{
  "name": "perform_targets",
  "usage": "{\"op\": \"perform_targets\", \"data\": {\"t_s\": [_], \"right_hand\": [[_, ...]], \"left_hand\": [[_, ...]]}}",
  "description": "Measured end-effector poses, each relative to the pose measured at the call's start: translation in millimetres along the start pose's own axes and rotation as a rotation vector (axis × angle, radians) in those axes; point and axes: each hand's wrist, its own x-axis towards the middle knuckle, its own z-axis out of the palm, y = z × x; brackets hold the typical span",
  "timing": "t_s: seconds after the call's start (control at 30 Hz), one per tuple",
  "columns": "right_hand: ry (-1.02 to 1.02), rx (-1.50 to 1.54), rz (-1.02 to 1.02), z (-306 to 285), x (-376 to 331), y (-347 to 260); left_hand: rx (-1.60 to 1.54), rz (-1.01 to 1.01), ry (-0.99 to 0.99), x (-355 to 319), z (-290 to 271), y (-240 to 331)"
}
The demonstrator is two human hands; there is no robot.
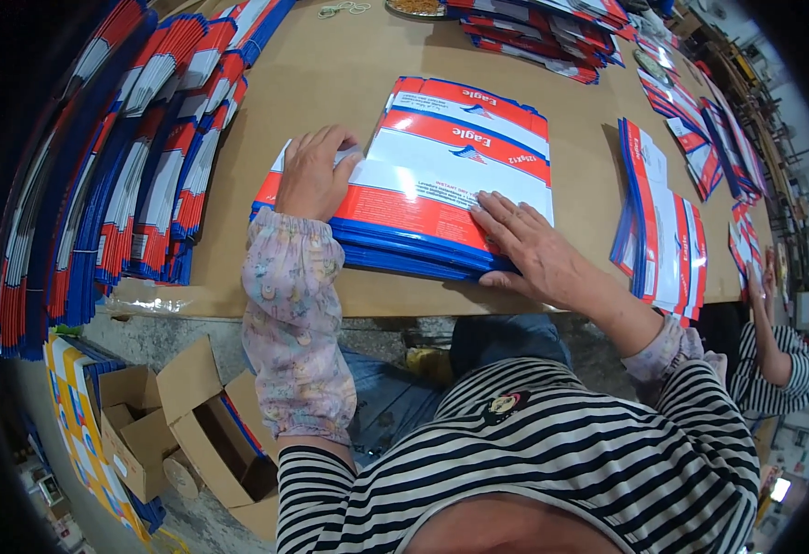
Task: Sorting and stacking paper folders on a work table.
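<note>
A stack of flat, folded cartons (pixel 441 175), printed red, white and blue, lies in front of me near the table's front edge. My left hand (pixel 312 175) is at the stack's left end, its fingers bent and the thumb close to the index finger, with the pale edge of a flat carton between them. Some of its fingertips are hidden. My right hand (pixel 534 245) rests open on the near right corner, fingers stretched over the top carton and thumb by the blue front edges.
Tall rows of similar flat cartons (pixel 150 157) stand along the left. More cartons lie at the back (pixel 543 42) and right (pixel 658 226) of the brown table (pixel 331 69). Open cardboard boxes (pixel 215 415) sit at lower left. Another person's arm (pixel 769 342) shows at far right.
</note>
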Motion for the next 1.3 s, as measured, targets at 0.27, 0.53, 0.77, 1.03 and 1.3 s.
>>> {"op": "perform_targets", "data": {"t_s": [0.27, 0.53, 0.77, 1.03, 1.3], "right_hand": [[0.099, -0.035, -0.076, -9.5, -10.0, -9.2], [0.390, -0.139, -0.057, -76.0, -62.4, 16.9], [0.660, -0.286, 0.498, -67.2, -126.9, 99.8], [0.127, 0.014, 0.780, 1.8, -99.9, 118.8], [0.211, 0.074, -0.127, -29.0, 6.2, -0.1]], "left_hand": [[-0.261, -0.021, -0.018, 1.1, -22.9, 22.5], [-0.447, 0.010, 0.176, 4.1, -38.5, 42.5], [-0.145, -0.124, 0.048, -8.4, -4.1, -23.0], [0.209, -0.157, -0.169, -6.6, 2.9, -0.3], [0.024, -0.022, 0.074, -8.3, -2.8, -9.4]]}}
